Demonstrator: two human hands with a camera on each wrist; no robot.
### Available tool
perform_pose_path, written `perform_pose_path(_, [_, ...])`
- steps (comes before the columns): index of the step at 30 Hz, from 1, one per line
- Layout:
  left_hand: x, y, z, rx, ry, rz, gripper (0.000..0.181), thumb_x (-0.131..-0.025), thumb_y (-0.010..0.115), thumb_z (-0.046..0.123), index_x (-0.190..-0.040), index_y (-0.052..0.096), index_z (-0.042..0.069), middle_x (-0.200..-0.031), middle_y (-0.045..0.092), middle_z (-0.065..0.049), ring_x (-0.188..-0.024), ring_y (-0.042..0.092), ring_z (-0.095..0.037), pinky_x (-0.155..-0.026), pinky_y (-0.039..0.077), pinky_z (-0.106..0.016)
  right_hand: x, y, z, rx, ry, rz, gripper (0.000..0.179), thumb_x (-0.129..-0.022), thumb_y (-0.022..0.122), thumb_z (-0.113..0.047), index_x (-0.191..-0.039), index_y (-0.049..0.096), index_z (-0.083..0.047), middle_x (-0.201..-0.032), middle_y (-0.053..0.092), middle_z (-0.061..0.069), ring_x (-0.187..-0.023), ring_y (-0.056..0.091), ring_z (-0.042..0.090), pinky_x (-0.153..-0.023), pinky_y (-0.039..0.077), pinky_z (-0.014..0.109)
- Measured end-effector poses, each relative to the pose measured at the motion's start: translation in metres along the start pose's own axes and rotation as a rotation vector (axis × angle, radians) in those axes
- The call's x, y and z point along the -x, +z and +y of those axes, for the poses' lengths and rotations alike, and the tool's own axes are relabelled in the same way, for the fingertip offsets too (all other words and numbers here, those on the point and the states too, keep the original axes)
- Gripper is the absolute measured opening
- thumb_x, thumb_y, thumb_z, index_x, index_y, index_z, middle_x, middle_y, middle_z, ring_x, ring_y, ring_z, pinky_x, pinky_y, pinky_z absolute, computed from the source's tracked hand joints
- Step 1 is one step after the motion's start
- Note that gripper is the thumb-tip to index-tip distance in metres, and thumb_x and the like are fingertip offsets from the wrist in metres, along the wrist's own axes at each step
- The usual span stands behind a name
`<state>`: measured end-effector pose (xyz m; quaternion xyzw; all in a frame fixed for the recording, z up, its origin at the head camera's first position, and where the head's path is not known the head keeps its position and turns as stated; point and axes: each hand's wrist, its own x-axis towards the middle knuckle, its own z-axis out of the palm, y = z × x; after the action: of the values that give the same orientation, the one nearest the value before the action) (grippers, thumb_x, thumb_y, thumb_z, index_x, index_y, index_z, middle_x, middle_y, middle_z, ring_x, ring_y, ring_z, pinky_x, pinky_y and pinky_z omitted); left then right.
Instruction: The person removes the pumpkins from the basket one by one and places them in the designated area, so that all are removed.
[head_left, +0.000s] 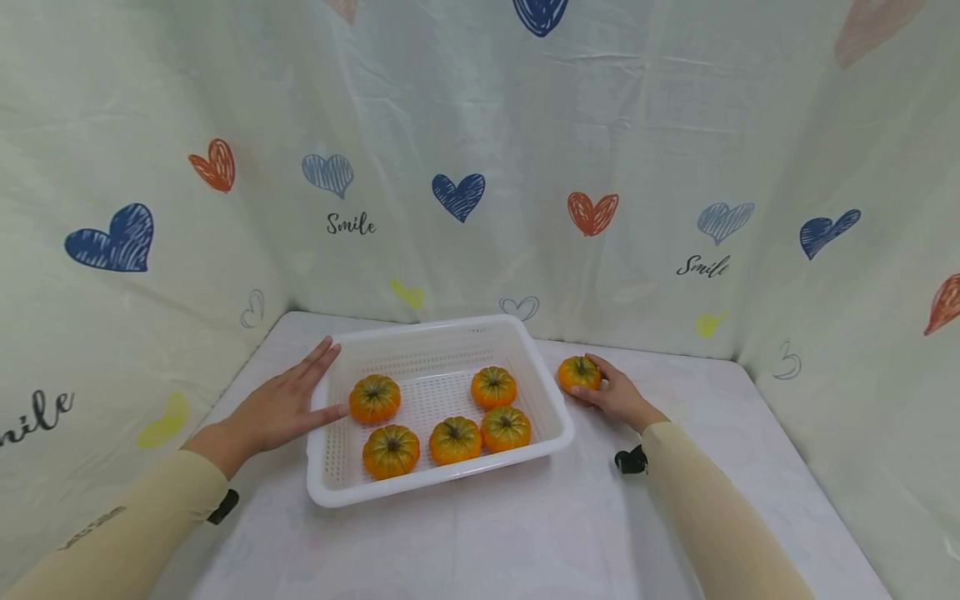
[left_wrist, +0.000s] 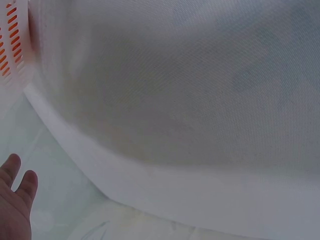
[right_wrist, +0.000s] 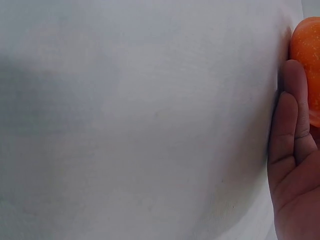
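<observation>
A white plastic basket with slotted walls stands on the table and holds several small orange-and-green pumpkins. My left hand rests at the basket's left rim, fingers straight and thumb spread over the edge. Only a couple of its fingers show in the left wrist view, apart from the basket wall. Right of the basket, my right hand grips a single pumpkin between thumb and fingers, low at the tabletop. In the right wrist view, fingers lie along that pumpkin's orange side.
A white cloth covers the table. Behind it and at both sides hangs a pale curtain printed with hearts and the word "Smile". A dark wrist device sits under the right cuff, another under the left.
</observation>
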<state>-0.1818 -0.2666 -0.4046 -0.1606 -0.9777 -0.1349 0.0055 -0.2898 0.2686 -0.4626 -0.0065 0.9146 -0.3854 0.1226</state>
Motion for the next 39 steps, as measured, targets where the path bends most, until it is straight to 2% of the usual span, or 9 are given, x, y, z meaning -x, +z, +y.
perform_pose_path(7, [0.0, 0.0, 0.0, 0.002, 0.006, 0.001, 0.097, -0.093, 0.056, 0.06, -0.161, 0.009, 0.009, -0.167, 0.003, -0.013, -0.141, 0.029, -0.047, -0.107, 0.032, -0.065, 0.002, -0.001, -0.002, -0.004, 0.006, -0.004, 0.095, -0.088, 0.073, -0.049, -0.16, 0.021, -0.015, -0.155, 0.026, 0.028, -0.138, 0.03, 0.047, -0.11, 0.026, 0.065])
perform_pose_path(12, [-0.001, 0.0, 0.0, -0.002, 0.008, -0.001, 0.097, -0.093, 0.055, 0.061, -0.161, 0.009, 0.009, -0.166, 0.004, -0.013, -0.141, 0.029, -0.047, -0.106, 0.032, -0.065, 0.004, -0.002, -0.003, 0.013, -0.003, 0.004, 0.094, -0.089, 0.074, -0.046, -0.159, 0.021, -0.013, -0.153, 0.029, 0.03, -0.133, 0.037, 0.046, -0.109, 0.031, 0.061])
perform_pose_path(23, [-0.003, 0.003, -0.003, -0.008, 0.002, 0.006, 0.097, -0.094, 0.055, 0.061, -0.161, 0.007, 0.009, -0.167, 0.002, -0.013, -0.142, 0.028, -0.048, -0.107, 0.03, -0.066, 0.007, -0.01, 0.002, 0.011, 0.006, -0.021, 0.103, -0.086, 0.078, -0.045, -0.159, 0.015, -0.008, -0.151, 0.032, 0.031, -0.096, 0.067, 0.027, -0.098, 0.05, 0.048])
perform_pose_path(29, [-0.003, 0.002, -0.003, -0.011, 0.005, 0.008, 0.097, -0.094, 0.054, 0.061, -0.161, 0.007, 0.01, -0.167, 0.002, -0.012, -0.141, 0.028, -0.049, -0.107, 0.03, -0.066, 0.012, -0.028, 0.001, 0.055, 0.026, -0.028, 0.104, -0.086, 0.076, -0.047, -0.16, 0.013, -0.009, -0.153, 0.032, 0.027, -0.113, 0.061, 0.036, -0.102, 0.043, 0.057])
perform_pose_path(33, [-0.002, 0.001, -0.002, -0.014, 0.002, -0.001, 0.097, -0.094, 0.054, 0.062, -0.161, 0.007, 0.01, -0.167, 0.002, -0.013, -0.141, 0.028, -0.049, -0.107, 0.03, -0.066, 0.015, -0.046, -0.005, 0.093, 0.002, -0.022, 0.103, -0.088, 0.074, -0.048, -0.16, 0.011, -0.009, -0.155, 0.031, 0.027, -0.113, 0.061, 0.037, -0.103, 0.04, 0.06])
perform_pose_path(39, [-0.002, 0.001, -0.002, -0.019, -0.004, -0.006, 0.097, -0.094, 0.054, 0.062, -0.161, 0.006, 0.01, -0.167, 0.001, -0.012, -0.141, 0.027, -0.049, -0.107, 0.029, -0.066, 0.017, -0.074, -0.032, 0.151, -0.061, -0.007, 0.101, -0.089, 0.074, -0.045, -0.16, 0.01, -0.01, -0.156, 0.03, 0.026, -0.123, 0.052, 0.043, -0.101, 0.041, 0.061])
